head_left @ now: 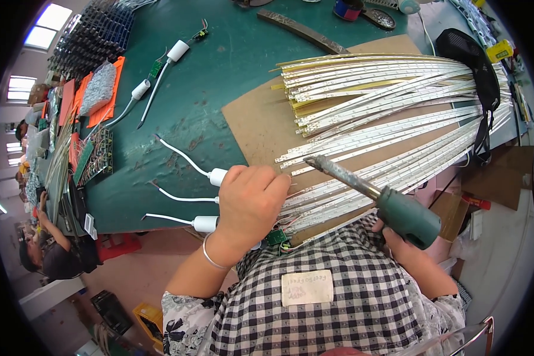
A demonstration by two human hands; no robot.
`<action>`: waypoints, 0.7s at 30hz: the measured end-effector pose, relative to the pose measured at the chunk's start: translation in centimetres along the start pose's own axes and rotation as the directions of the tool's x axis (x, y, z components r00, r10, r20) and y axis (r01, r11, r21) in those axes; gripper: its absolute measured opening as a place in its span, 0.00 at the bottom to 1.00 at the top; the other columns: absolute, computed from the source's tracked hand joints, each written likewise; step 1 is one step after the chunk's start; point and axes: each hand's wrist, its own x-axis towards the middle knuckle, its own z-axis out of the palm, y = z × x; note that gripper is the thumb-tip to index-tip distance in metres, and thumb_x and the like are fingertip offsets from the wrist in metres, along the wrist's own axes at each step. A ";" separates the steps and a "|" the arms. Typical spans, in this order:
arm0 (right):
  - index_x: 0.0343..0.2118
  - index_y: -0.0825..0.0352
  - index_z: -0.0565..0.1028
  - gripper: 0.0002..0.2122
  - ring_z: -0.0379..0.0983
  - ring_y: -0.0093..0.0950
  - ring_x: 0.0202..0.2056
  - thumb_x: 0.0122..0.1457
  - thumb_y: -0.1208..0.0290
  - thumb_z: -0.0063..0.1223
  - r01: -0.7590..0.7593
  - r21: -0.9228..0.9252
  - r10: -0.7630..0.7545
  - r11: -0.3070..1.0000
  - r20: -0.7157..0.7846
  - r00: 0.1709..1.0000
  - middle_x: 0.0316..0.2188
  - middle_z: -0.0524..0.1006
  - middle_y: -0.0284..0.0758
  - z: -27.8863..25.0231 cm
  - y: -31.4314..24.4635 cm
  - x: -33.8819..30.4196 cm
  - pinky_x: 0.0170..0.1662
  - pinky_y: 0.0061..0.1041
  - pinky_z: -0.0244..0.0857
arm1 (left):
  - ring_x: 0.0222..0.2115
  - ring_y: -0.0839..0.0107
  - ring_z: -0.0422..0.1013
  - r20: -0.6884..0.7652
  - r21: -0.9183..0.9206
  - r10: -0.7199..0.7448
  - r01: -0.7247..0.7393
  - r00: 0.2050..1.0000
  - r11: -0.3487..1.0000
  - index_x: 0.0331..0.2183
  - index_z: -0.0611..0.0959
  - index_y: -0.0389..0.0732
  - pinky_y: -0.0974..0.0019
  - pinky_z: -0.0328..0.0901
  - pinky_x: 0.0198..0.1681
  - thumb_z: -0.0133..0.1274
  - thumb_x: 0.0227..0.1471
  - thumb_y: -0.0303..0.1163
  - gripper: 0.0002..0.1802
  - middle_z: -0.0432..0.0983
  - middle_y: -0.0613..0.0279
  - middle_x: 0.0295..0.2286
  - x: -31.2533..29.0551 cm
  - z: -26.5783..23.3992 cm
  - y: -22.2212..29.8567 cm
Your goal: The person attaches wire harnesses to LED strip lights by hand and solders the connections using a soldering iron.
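My left hand (252, 199) is closed, knuckles up, at the near ends of the white LED strips (362, 172); what its fingers grip is hidden. White end caps (205, 223) with white cables lie beside and partly behind it. Just below its fingers is a small green circuit board (276, 237) with thin wires, close to the end of one strip. A soldering iron (406, 216) with a green handle extends over the strips, its worn tip toward my left hand. My right hand (400, 246) is partly behind that handle; its fingers are mostly covered, and its hold cannot be made out.
Brown cardboard (255, 124) lies under the strips on the green table (207, 77). More capped cables and boards (154, 68) lie farther left. A metal bar (302, 31) and a tin (347, 9) are at the back. A black cloth item (477, 71) crosses the strips. Another person (56, 249) works at left.
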 end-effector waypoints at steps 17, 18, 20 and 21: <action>0.39 0.70 0.74 0.15 0.73 0.33 0.36 0.45 0.78 0.54 0.222 -0.044 -0.214 0.974 0.144 0.966 0.36 0.76 0.38 0.4 -0.3 1.5 0.41 0.28 0.66 | 0.22 0.64 0.65 0.056 0.002 -0.023 0.023 0.998 1.000 0.24 0.79 0.41 0.62 0.59 0.27 0.57 0.34 0.22 0.08 0.64 0.63 0.19 0.4 0.8 0.1; 0.40 0.70 0.74 0.15 0.73 0.33 0.36 0.45 0.78 0.54 0.198 -0.060 -0.187 0.978 0.154 0.970 0.35 0.75 0.38 0.4 -0.4 1.5 0.41 0.27 0.66 | 0.22 0.64 0.65 0.056 0.000 -0.024 0.024 0.998 1.000 0.24 0.79 0.41 0.62 0.59 0.27 0.57 0.34 0.22 0.08 0.64 0.63 0.19 0.4 0.8 0.1; 0.40 0.70 0.74 0.16 0.73 0.32 0.36 0.44 0.78 0.54 0.174 -0.075 -0.160 0.982 0.164 0.973 0.35 0.75 0.38 0.4 -0.4 1.3 0.40 0.27 0.66 | 0.22 0.64 0.65 0.064 0.010 -0.023 0.023 0.998 1.000 0.24 0.79 0.41 0.62 0.59 0.27 0.57 0.35 0.23 0.07 0.64 0.63 0.19 0.4 0.8 0.2; 0.40 0.69 0.73 0.16 0.73 0.32 0.36 0.44 0.78 0.55 0.110 -0.063 -0.100 0.992 0.145 0.984 0.35 0.75 0.38 0.5 -0.3 1.0 0.40 0.26 0.66 | 0.22 0.64 0.65 0.065 0.010 -0.024 0.023 0.998 1.000 0.24 0.79 0.41 0.62 0.59 0.27 0.57 0.35 0.23 0.07 0.64 0.63 0.19 0.4 0.8 0.2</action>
